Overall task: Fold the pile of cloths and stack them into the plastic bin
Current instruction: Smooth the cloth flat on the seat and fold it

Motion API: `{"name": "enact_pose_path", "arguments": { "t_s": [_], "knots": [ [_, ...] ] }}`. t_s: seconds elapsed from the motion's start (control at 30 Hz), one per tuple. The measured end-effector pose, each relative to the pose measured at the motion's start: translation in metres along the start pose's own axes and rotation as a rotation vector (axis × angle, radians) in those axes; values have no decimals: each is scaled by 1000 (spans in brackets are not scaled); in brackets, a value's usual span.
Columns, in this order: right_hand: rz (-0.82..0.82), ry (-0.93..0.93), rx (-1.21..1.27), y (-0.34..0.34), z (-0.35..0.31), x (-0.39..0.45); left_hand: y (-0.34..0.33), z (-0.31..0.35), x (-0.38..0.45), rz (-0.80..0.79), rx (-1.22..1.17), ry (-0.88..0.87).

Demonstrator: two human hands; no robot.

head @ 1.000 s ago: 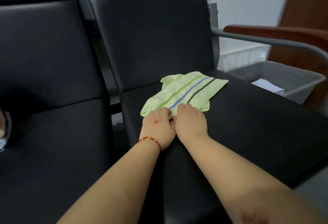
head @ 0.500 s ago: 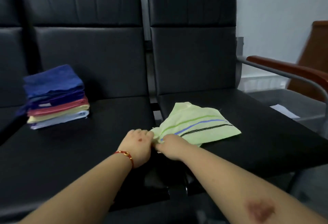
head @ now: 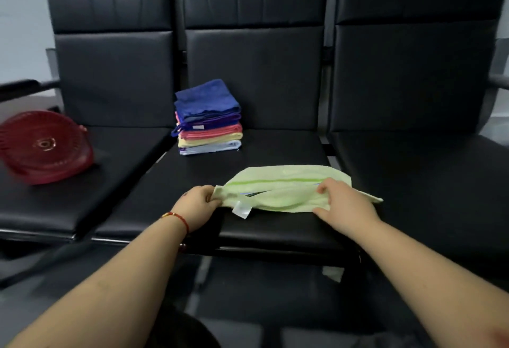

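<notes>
Left hand (head: pixel 197 204) and right hand (head: pixel 343 204) each pinch an end of the green cloth (head: pixel 286 190), half-folded on the middle seat (head: pixel 275 226); stack (head: pixel 208 119) at 11 o'clock waits, bin unseen.

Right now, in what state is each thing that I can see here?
Green cloth: partly folded, lying on the middle seat.
Left hand: pinches the cloth's left end.
Right hand: grips its right part.
Cloth stack: folded, piled on the seat.
Red fan: lying tilted.
</notes>
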State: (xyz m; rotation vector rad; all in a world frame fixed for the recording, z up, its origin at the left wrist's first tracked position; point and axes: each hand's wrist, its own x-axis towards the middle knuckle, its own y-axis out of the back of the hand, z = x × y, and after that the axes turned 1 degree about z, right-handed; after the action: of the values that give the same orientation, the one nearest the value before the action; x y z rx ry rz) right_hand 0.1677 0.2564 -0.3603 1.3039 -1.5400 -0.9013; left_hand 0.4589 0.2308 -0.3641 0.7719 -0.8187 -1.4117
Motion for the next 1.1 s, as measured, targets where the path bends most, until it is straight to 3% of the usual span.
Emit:
{"name": "enact_pose_path", "arguments": {
  "t_s": [0.1, 0.3, 0.53, 0.63, 0.73, 0.8, 0.9, 1.03, 1.1],
  "knots": [
    [-33, -19, -7, -5, 1, 4, 4, 1, 0, 32, 10, -57],
    [65, 22, -163, -9, -8, 8, 1, 16, -2, 23, 14, -198],
    [24, -29, 20, 8, -14, 12, 5, 33, -2, 184, -576, 13],
    [43, -16, -230, 16, -1, 16, 8, 35, -6, 188, -508, -11],
    [5, -161, -393, 22, 16, 17, 15, 36, -11, 167, -451, -39],
    [59, -241, -155, 32, 23, 16, 16, 35, -12, 136, -362, -60],
    [91, -250, 464, 42, 16, 13, 13, 37, -11, 181, -264, -87],
    [48, -265, 1059, 48, -19, 3, 6, 64, -17, 245, -660, -72],
    [-43, -285, 1282, 51, -38, 0, 1, 80, -20, 163, -853, -74]
  ]
}}
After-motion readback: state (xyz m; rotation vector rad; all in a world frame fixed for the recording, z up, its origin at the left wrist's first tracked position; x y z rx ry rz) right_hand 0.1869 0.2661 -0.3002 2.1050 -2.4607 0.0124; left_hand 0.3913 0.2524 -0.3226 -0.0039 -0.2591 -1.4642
